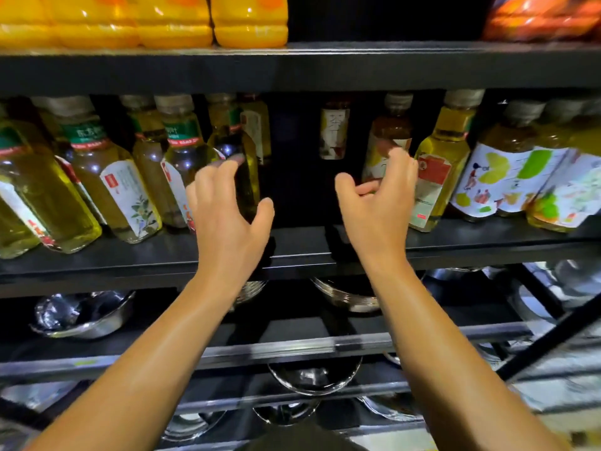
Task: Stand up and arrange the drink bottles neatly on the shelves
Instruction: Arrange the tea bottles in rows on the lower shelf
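- Near, below the working level: lower shelves (292, 349) carry shiny steel bowls (81, 317), some nested; whether anything is in them cannot be told.
- Left hand (224, 206): fingers spread and relaxed, holding nothing, just in front of a green-tea bottle (237, 167) on the middle shelf (292, 252); contact cannot be confirmed.
- Right hand (380, 196): fingers loosely curved around the side of a brown-tea bottle (390, 141); a closed grasp is not visible, so reads as not yet gripping.
- Step, by judgement: both hands reaching in at the dark gap in mid-row, ready to gather flanking bottles.
- Next move calls for closing on a bottle body and sliding it upright towards the gap without knocking neighbours.
- Middle shelf contents: capped bottles of pale yellow-green liquid (107, 190) left, apparently full; illustrated-label bottles (507, 180) right; one lone bottle (335, 131) deep at the back.
- Far, top shelf (292, 70): orange drink bottles (250, 24), full, packed side by side.
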`<action>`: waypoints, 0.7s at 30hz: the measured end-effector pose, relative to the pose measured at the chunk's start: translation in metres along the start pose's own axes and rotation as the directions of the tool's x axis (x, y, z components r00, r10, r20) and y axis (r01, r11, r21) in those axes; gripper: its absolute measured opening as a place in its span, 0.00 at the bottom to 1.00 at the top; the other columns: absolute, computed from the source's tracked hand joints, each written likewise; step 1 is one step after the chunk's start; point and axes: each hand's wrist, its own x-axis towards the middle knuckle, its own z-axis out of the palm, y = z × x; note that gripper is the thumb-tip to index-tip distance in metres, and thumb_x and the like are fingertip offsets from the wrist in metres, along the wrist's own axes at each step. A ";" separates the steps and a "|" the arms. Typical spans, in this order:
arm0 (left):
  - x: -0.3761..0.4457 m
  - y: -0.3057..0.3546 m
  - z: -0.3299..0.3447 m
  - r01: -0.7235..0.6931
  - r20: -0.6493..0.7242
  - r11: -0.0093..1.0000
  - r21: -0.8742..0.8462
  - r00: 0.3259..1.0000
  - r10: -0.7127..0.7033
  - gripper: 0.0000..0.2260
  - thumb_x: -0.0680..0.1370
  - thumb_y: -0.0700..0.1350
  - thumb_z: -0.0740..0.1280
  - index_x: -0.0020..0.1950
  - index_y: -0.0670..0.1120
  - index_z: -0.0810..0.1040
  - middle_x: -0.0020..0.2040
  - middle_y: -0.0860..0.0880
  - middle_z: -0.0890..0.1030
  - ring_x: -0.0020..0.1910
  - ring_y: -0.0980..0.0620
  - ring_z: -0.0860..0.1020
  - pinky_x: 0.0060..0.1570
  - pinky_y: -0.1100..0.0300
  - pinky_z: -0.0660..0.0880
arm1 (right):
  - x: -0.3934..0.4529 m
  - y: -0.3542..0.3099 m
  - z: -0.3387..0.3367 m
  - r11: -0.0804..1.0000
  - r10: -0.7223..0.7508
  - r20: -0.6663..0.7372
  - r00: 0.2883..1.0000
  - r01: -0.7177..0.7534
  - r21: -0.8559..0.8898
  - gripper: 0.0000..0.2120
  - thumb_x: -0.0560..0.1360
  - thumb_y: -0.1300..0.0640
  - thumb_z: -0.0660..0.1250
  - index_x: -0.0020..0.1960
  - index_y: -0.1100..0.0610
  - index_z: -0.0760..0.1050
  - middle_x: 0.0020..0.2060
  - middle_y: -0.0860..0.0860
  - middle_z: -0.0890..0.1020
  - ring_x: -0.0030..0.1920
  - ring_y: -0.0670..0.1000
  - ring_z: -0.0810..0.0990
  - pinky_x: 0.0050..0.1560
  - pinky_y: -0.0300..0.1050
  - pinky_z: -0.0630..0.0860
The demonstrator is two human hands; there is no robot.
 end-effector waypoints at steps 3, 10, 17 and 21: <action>-0.005 0.020 0.025 -0.019 0.138 0.998 -0.053 0.990 0.026 0.25 0.75 0.46 0.70 0.71 0.45 0.69 0.65 0.45 0.71 0.66 0.47 0.66 0.64 0.64 0.59 | 0.015 0.036 -0.056 0.995 0.036 -0.287 0.957 -0.061 -0.080 0.29 0.72 0.51 0.70 0.69 0.57 0.65 0.64 0.51 0.67 0.49 0.58 0.78 0.48 0.39 0.74; -0.014 0.041 0.051 -0.001 0.307 0.993 -0.117 0.951 0.037 0.25 0.78 0.49 0.69 0.72 0.44 0.68 0.70 0.46 0.70 0.68 0.50 0.68 0.61 0.65 0.62 | 0.034 0.086 -0.076 0.914 0.269 0.045 0.962 -0.240 -0.326 0.21 0.74 0.45 0.69 0.56 0.59 0.69 0.50 0.55 0.79 0.50 0.57 0.77 0.43 0.44 0.66; -0.007 0.054 0.054 0.050 0.289 0.962 -0.268 0.957 0.031 0.26 0.77 0.52 0.69 0.73 0.49 0.67 0.68 0.51 0.72 0.58 0.57 0.74 0.56 0.60 0.73 | 0.006 0.053 -0.046 0.929 0.170 0.301 0.938 -0.051 -0.368 0.16 0.72 0.44 0.69 0.51 0.53 0.71 0.46 0.51 0.80 0.48 0.54 0.79 0.47 0.53 0.76; 0.005 0.050 0.042 0.052 0.169 0.973 -0.224 0.985 -0.014 0.26 0.76 0.50 0.70 0.72 0.48 0.67 0.67 0.49 0.71 0.59 0.59 0.72 0.53 0.74 0.67 | 0.003 0.025 0.000 0.906 0.219 0.473 0.854 0.002 -0.423 0.17 0.76 0.43 0.67 0.50 0.57 0.70 0.48 0.54 0.78 0.49 0.56 0.78 0.45 0.50 0.74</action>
